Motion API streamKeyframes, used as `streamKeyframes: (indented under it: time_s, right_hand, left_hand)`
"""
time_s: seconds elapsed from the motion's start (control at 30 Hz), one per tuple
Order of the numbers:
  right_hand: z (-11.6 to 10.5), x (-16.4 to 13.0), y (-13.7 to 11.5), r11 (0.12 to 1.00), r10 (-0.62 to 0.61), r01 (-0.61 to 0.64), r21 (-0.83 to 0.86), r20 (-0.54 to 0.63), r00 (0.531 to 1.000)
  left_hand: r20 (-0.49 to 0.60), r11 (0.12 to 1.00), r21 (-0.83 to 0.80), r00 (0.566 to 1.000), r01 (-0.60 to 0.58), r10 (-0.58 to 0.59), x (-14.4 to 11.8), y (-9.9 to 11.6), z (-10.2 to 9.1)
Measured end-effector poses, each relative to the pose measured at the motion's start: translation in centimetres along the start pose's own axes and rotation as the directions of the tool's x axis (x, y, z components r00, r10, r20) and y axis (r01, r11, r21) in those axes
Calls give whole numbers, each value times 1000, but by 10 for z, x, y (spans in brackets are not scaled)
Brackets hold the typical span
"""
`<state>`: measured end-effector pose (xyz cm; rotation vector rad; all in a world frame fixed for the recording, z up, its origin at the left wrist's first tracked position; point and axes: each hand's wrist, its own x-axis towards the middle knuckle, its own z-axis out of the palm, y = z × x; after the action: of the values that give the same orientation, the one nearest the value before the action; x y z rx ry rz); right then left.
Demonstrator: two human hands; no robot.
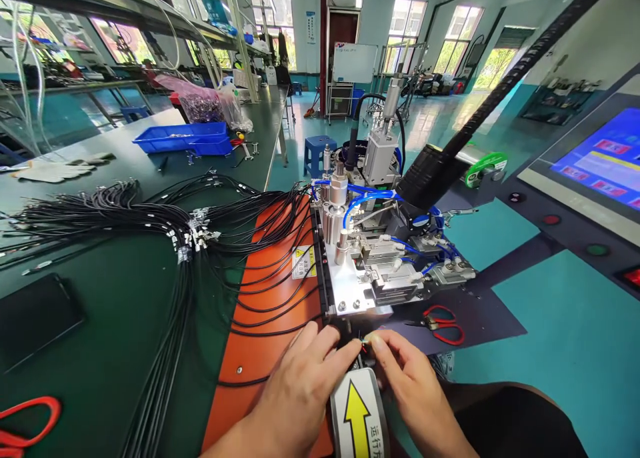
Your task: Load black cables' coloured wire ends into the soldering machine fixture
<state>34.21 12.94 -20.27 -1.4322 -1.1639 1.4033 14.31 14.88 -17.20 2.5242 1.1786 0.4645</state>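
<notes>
Pinching one wire end (364,343) between fingertips at lower centre, left hand (300,385) and right hand (410,385) feed the machine (370,258); the large black cable bundle (150,231) at left likely awaits processing.

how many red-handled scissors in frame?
2. One pair of scissors lies on the dark mat right of the machine. Another red-handled pair sits at the bottom-left table edge, partly cut off. Others may be hidden.
</notes>
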Motion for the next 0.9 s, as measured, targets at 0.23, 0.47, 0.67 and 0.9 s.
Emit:
streamKeyframes:
  time_s: [0.23,0.47,0.67,0.9]
  right_hand:
    - [1,-4,-12,998,56,-55,-2,65,996]
    - [-5,-5,-25,881,-219,232,-412,80,972]
    - [-8,-3,-28,688,-415,439,-578,182,891]
    - [-7,-1,-25,710,-408,431,-557,172,896]
  left_hand:
    - [-166,984,-177,986,-21,-9,4,4,-4]
    - [-165,985,-175,986,-7,-22,4,4,0]
    - [-196,981,-189,981,-33,-5,4,2,1]
    - [-202,982,-186,979,-39,1,5,3,1]
